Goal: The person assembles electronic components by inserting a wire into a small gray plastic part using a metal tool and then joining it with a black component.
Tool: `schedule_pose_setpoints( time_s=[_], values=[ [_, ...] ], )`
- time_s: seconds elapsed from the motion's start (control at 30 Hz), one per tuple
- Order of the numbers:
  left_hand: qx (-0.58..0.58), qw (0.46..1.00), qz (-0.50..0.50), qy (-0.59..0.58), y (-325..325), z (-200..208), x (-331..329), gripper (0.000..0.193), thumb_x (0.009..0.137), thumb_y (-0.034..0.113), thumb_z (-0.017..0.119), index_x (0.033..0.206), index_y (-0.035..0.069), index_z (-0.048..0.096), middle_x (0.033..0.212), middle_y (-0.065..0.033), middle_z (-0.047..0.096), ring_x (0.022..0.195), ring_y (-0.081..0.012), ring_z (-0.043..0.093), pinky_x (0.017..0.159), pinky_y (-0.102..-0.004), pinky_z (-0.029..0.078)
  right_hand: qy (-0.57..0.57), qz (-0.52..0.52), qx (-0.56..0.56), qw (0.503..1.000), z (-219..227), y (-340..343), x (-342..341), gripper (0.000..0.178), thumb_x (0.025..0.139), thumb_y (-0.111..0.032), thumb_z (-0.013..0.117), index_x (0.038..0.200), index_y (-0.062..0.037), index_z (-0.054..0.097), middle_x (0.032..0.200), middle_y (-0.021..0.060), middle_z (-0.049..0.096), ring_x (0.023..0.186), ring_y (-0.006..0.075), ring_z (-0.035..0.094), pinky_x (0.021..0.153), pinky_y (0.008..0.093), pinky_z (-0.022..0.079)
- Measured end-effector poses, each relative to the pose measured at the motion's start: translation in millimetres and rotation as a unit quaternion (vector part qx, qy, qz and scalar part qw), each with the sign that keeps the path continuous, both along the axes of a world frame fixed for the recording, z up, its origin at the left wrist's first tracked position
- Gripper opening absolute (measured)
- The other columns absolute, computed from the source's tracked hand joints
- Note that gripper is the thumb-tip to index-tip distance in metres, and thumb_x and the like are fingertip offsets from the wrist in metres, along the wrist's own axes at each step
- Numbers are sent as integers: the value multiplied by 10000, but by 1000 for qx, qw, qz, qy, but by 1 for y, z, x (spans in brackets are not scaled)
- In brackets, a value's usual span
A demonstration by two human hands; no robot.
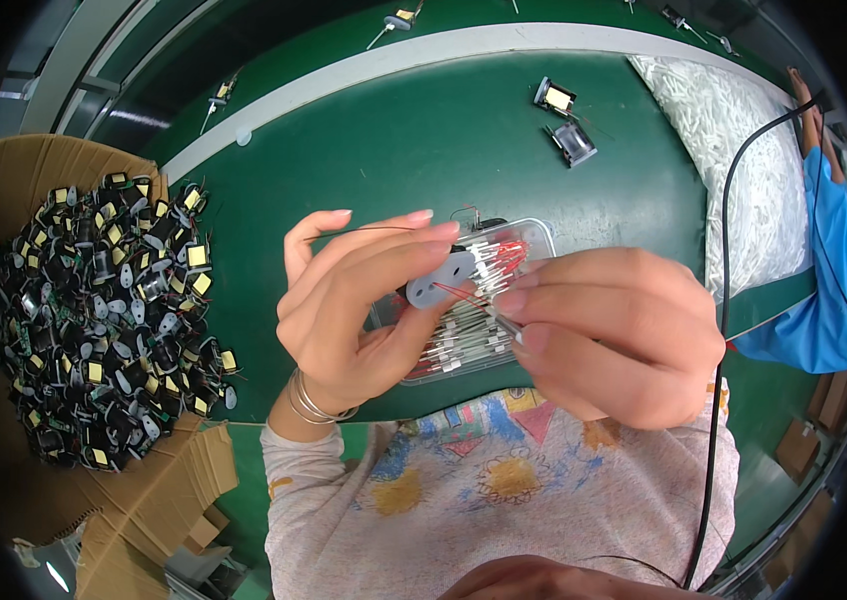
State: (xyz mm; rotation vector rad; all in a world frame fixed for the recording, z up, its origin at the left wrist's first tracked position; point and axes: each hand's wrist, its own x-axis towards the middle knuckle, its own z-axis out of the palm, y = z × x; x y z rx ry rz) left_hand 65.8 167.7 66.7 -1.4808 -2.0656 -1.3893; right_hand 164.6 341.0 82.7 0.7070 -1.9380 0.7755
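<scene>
My left hand [349,310] pinches a small dark component with a grey oval end plate [426,290] between thumb and fingers. Thin reddish wires [459,293] run from holes in that plate toward my right hand [624,335]. The fingertips of that hand are pressed together around the wire ends and a small thin piece, partly hidden. Under both hands sits a clear plastic box [542,232], filled with red-and-white leads [459,345] in rows. A dark thin wire [369,231] passes over the fingers of my left hand.
On the left, a cardboard box [39,155] holds a heap of black components [104,320] with grey plates. Two more components [572,143] lie on the green table [364,140]. A bag of white tubes [754,170] is on the right, with a black cable [726,240] in front.
</scene>
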Motion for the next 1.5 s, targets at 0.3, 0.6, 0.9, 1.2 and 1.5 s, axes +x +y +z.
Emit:
schedule_pose_setpoints(
  time_s=[0.3,0.6,0.9,1.2,1.5],
  values=[
    [-16,999,21,42,-1,0,0,352,598,34,785,914,78,639,921,-51,705,875,-173,665,818,-323,360,19,-29,14,999,-1,-5,0,229,638,-2,687,829,33,567,799,178,649,661,256,640,535,274,540],
    [5,1000,23,11,-1,-2,2,382,604,67,813,939,81,631,924,-42,705,814,-154,668,764,-304,363,56,-74,17,996,-4,-9,0,218,652,-16,694,827,13,568,792,155,659,662,238,651,519,245,526],
    [-85,994,2,67,2,8,4,381,597,52,788,959,54,670,917,-38,691,835,-186,647,774,-310,389,-83,-49,-52,994,-6,-4,-5,171,593,9,673,764,4,660,756,112,623,629,211,588,527,275,486],
    [105,935,-145,-305,4,-9,4,267,711,-14,727,873,5,516,979,-224,633,895,-231,621,773,-310,502,-170,-66,-96,978,2,8,-5,218,564,67,682,767,-13,680,694,67,606,572,193,579,500,263,450],
    [121,968,-112,-191,1,-11,4,239,715,-64,678,893,-27,523,1007,-213,594,834,-212,606,718,-294,508,-54,-130,-2,990,-7,-3,-6,321,480,23,620,793,-8,684,729,65,608,604,196,578,522,273,474]
  ],
)
